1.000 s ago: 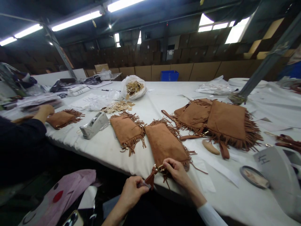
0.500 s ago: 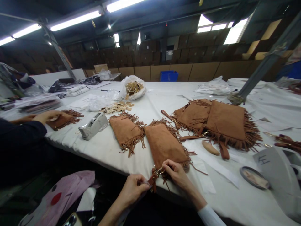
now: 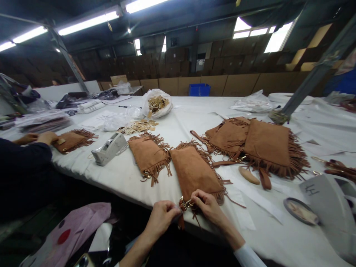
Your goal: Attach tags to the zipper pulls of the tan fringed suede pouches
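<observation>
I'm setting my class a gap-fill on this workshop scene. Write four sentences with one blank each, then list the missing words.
1. The plastic bin beyond the white table is coloured ____.
2. The pink cloth at the lower left bears a dark spot and a larger ____ one.
3. The wearer's ____ hand is the one nearer the small grey tape dispenser.
4. The wearer's right hand pinches a clasp made of gold-coloured ____.

Missing words: blue; red; left; metal.
</observation>
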`<state>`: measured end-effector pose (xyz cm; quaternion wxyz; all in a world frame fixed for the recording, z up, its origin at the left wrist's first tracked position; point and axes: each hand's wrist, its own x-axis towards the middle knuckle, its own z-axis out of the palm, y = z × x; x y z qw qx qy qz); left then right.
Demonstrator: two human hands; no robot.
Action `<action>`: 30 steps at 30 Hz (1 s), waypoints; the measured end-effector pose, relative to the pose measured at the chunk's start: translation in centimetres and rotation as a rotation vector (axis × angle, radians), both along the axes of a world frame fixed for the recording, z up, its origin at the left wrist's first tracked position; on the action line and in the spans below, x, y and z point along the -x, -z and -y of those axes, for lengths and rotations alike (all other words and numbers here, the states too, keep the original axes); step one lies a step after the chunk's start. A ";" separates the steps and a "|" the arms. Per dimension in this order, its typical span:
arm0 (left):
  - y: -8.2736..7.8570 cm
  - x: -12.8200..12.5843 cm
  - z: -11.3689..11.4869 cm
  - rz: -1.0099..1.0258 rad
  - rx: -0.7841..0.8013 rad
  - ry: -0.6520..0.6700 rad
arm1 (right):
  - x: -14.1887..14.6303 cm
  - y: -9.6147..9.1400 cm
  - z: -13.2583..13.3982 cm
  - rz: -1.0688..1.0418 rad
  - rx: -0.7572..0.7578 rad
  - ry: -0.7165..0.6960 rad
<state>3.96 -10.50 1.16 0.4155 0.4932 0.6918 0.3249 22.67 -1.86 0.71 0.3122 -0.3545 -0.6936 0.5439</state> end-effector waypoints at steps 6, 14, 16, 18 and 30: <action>0.0 -0.7 -0.8 0.190 0.005 0.009 | 0.0 0.0 0.0 0.006 0.027 -0.021; 1.7 -3.4 -3.0 0.332 -0.020 -0.089 | 0.1 0.2 0.2 0.047 -0.014 0.005; 2.1 -3.6 -3.3 0.376 -0.017 -0.132 | 0.1 0.3 0.2 0.047 -0.045 0.016; 2.3 -3.5 -3.5 0.402 0.002 -0.157 | 0.0 0.1 0.3 0.027 -0.074 -0.005; -0.7 -1.4 -4.8 0.595 0.252 -0.107 | 0.2 1.1 -0.1 -0.084 0.043 0.252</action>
